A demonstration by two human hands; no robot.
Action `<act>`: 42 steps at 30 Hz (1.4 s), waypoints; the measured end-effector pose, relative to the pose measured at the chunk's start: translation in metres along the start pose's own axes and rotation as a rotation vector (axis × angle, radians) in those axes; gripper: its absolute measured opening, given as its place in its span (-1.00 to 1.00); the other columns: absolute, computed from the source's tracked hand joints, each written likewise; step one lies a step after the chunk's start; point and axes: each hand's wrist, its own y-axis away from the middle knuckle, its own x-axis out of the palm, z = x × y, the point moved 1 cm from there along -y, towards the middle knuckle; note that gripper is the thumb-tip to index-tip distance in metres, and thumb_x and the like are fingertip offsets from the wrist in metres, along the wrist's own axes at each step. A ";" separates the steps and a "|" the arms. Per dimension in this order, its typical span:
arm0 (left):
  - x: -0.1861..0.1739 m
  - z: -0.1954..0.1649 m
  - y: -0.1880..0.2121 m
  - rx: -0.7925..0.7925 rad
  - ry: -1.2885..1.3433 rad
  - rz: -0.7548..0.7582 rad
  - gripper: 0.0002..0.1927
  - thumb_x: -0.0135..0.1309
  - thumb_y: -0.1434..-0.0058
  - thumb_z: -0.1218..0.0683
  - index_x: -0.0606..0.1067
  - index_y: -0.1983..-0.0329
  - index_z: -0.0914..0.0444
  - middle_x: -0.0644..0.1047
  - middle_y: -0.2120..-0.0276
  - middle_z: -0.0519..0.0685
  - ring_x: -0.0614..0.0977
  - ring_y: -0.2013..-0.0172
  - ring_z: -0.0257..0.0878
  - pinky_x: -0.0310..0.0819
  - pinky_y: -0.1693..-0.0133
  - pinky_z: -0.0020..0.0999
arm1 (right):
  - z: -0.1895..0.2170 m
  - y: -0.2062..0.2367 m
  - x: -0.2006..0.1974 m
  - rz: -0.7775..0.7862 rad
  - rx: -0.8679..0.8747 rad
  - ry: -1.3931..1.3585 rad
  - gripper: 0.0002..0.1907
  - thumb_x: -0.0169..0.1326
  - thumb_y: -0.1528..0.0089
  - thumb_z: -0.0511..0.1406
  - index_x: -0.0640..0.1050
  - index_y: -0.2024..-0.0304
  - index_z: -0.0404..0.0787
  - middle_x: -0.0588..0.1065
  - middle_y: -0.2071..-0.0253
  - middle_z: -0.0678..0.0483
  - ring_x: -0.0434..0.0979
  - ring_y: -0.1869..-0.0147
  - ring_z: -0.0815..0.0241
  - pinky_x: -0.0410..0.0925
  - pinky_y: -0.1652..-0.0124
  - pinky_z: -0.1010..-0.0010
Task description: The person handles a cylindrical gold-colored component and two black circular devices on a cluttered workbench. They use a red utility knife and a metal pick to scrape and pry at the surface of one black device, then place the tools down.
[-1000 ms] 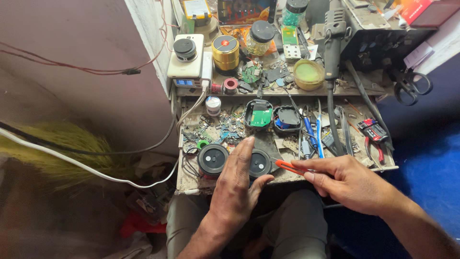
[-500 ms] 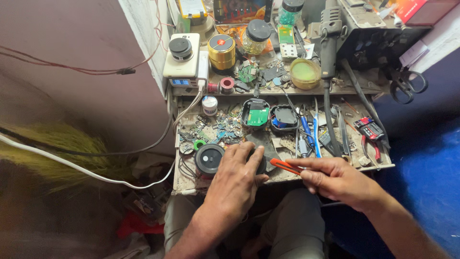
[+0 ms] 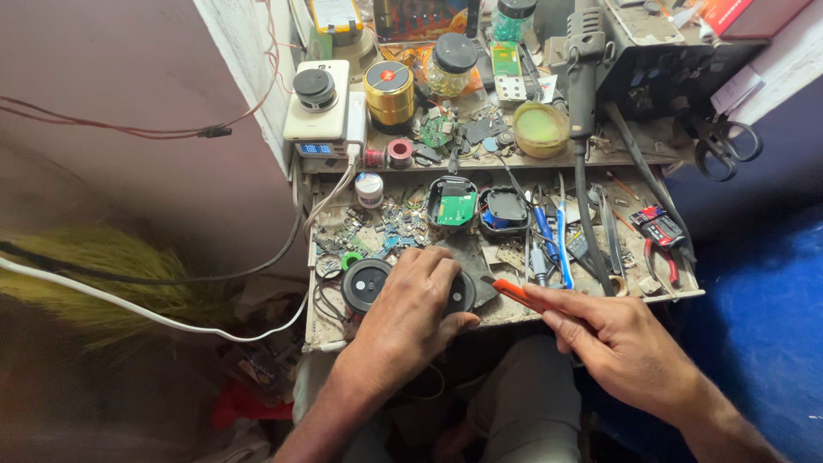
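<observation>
A cluttered wooden workbench (image 3: 506, 315) is filling the middle of the view, with a raised shelf at its far side. On that shelf a white power unit with a black knob (image 3: 319, 103) is sitting at the left, a brass-coloured round tin (image 3: 389, 93) just right of it, and a glass jar with a black lid (image 3: 451, 67) beside that. A black handheld tool with its thick cable (image 3: 585, 94) is running down from the far right toward the near edge. On the lower level, a green circuit board in an open black case (image 3: 453, 206) is lying in the centre, and red-handled pliers (image 3: 660, 240) are resting at the right. The left hand (image 3: 411, 313) is pressing down, fingers spread, over one black round speaker (image 3: 460, 293) at the near edge, while a second black round speaker (image 3: 367, 285) is lying just left of it, uncovered. The right hand (image 3: 617, 343) is gripping an orange-handled tool (image 3: 514, 293), whose tip is pointing at the covered speaker.
</observation>
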 end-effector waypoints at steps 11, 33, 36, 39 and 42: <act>0.000 0.000 0.003 -0.012 -0.005 -0.025 -0.39 0.41 0.07 0.07 0.43 0.01 0.41 0.46 0.02 0.16 0.46 -0.03 0.12 0.36 -0.07 -0.08 | 0.012 -0.002 0.003 0.066 0.087 0.032 -0.52 0.14 -0.25 -0.26 0.61 -0.24 0.11 0.45 0.66 0.14 0.38 0.54 0.40 0.34 0.51 0.49; 0.005 0.004 0.003 -0.027 -0.038 -0.015 -0.37 0.40 0.09 0.05 0.43 0.00 0.41 0.45 0.01 0.18 0.45 -0.04 0.12 0.34 -0.08 -0.08 | 0.043 -0.019 -0.008 0.136 -0.209 0.360 -0.55 0.09 -0.26 -0.28 0.62 -0.21 0.11 0.59 0.47 -0.09 0.62 0.46 0.04 0.41 0.43 0.26; 0.006 0.005 0.004 -0.029 -0.030 -0.017 -0.37 0.40 0.09 0.05 0.43 0.00 0.42 0.45 0.01 0.19 0.45 -0.03 0.12 0.34 -0.08 -0.08 | 0.034 -0.024 -0.008 0.177 -0.084 0.241 -0.58 0.13 -0.25 -0.22 0.64 -0.18 0.10 0.51 0.60 -0.02 0.48 0.60 0.20 0.34 0.52 0.35; 0.005 0.007 0.003 -0.027 -0.034 -0.007 -0.37 0.40 0.08 0.04 0.44 0.00 0.42 0.46 0.02 0.19 0.46 -0.03 0.12 0.34 -0.08 -0.08 | 0.018 -0.033 -0.011 0.277 0.094 0.056 -0.56 0.14 -0.27 -0.21 0.64 -0.22 0.11 0.40 0.66 0.15 0.27 0.58 0.37 0.22 0.56 0.43; 0.006 0.007 0.004 -0.035 -0.036 -0.005 -0.37 0.40 0.07 0.03 0.43 0.00 0.42 0.46 0.02 0.19 0.46 -0.03 0.12 0.35 -0.08 -0.08 | 0.001 -0.041 -0.012 0.354 0.103 -0.101 -0.55 0.10 -0.27 -0.25 0.63 -0.23 0.05 0.39 0.62 0.26 0.26 0.56 0.46 0.18 0.56 0.52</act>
